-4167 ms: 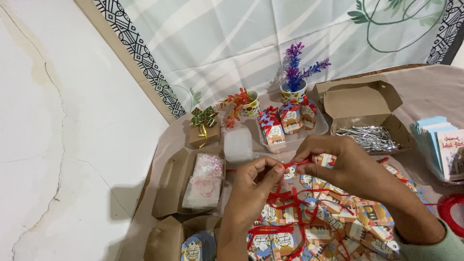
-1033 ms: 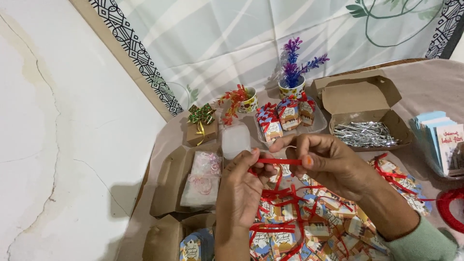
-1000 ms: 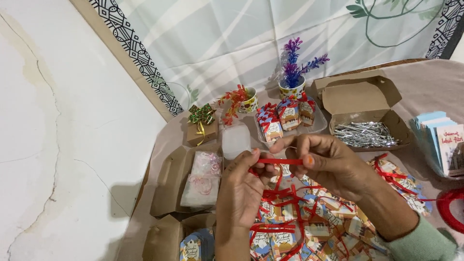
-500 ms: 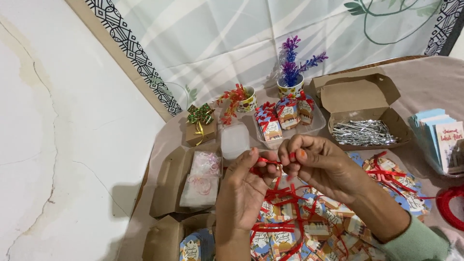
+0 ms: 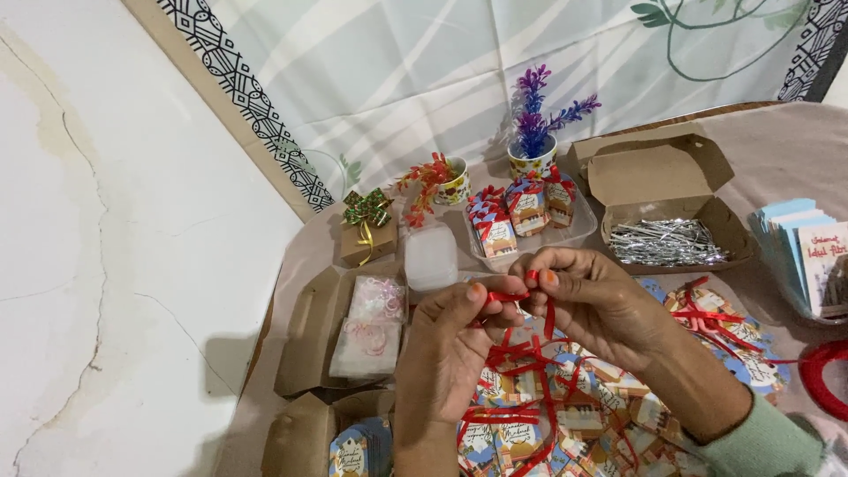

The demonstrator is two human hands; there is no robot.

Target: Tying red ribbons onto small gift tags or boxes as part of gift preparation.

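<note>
Ribbon point(image 5: 508, 298) now closer between hands point(image 5: 530, 305)

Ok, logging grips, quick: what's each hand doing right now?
Left hand: closed, pinching the red ribbon between thumb and fingertips.
Right hand: closed, pinching the same ribbon's other end.

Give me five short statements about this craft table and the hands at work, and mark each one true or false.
1. Both hands, left hand and right hand, pinch a red ribbon. True.
2. The open cardboard box holds blue beads. False: it holds silver twist ties.
3. A purple artificial plant stands in a small cup. True.
4. The clear tray is empty. False: small red-ribboned gift boxes stand in it.
5. The small brown box carries a bow. True.
</note>
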